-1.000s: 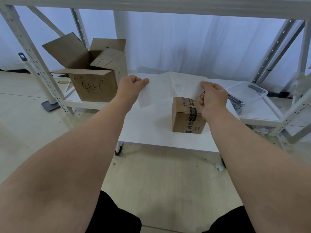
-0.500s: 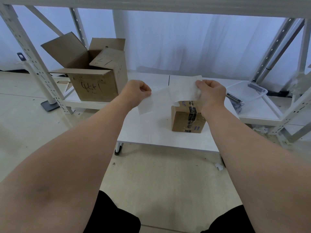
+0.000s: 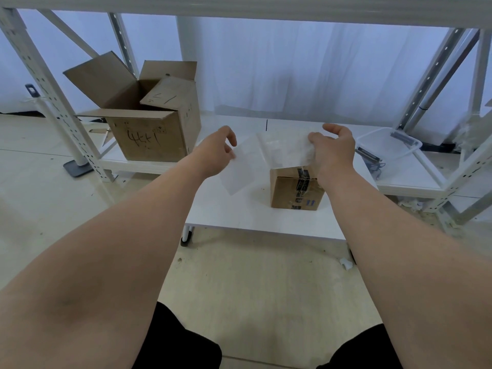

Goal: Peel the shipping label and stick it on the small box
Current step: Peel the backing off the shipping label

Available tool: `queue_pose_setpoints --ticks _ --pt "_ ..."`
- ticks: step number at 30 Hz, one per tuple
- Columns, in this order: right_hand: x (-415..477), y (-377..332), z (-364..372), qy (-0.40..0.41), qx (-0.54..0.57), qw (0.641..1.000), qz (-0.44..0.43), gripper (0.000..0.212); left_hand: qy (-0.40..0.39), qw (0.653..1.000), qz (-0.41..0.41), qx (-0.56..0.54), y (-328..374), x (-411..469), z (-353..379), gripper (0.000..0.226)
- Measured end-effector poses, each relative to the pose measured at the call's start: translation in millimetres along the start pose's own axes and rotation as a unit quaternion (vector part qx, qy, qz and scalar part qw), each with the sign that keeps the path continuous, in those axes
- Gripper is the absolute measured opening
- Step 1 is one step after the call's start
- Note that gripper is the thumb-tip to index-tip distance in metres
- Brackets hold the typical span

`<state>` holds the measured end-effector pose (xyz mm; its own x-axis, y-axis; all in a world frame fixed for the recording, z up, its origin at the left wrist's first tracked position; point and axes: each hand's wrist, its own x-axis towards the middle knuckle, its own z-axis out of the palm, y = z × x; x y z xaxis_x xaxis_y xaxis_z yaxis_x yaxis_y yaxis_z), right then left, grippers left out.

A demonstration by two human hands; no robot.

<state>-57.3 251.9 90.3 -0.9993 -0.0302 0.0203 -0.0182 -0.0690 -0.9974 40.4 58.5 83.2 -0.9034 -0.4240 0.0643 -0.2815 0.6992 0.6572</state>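
Observation:
The small box, brown cardboard with dark tape, stands on the low white table. A white shipping label sheet hangs just above it, split into two layers joined near the middle. My left hand pinches the edge of the matte layer, which droops to the left of the box. My right hand grips the glossy layer, which is bunched over the box's top and hides it. Which layer is the sticker I cannot tell.
A large open cardboard box with handwriting sits on the shelf at the left. A clear plastic tray with small items lies on the right shelf. White rack uprights flank both sides, and a beam crosses overhead.
Both hands have dropped lower. The sheet, held flat before, has parted into two layers; the right one is bunched over the box top and the left one droops.

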Motion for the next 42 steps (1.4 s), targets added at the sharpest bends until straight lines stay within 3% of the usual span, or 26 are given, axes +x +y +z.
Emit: queue_pose_setpoints --ticks 5,12,17,22,26,31,42 --pt "1 -2 0 0.011 0.031 0.999 0.03 0.035 0.011 1.0 0.018 0.008 4 1 2 0.039" --pt "-1 -1 2 -0.004 0.035 0.999 0.013 0.011 0.041 0.999 0.005 -0.023 14 -3 -4 0.027" --pt "1 1 1 -0.012 0.013 1.0 -0.002 0.018 0.048 0.995 -0.007 -0.087 10 -1 -5 0.009" --pt "-1 -1 0 -0.027 0.008 1.0 -0.001 0.008 0.078 0.988 -0.008 -0.133 10 -1 -4 0.042" --pt "-5 -3 1 -0.062 0.0 0.998 -0.003 0.007 0.083 0.987 0.005 -0.134 10 0 -3 0.036" --pt "-7 -4 5 -0.086 0.013 0.996 0.006 0.006 0.078 0.97 0.001 -0.229 16 -5 -5 0.016" --pt "-8 4 6 -0.084 0.022 0.996 0.014 0.012 0.116 0.969 -0.005 -0.217 12 -1 -5 0.011"
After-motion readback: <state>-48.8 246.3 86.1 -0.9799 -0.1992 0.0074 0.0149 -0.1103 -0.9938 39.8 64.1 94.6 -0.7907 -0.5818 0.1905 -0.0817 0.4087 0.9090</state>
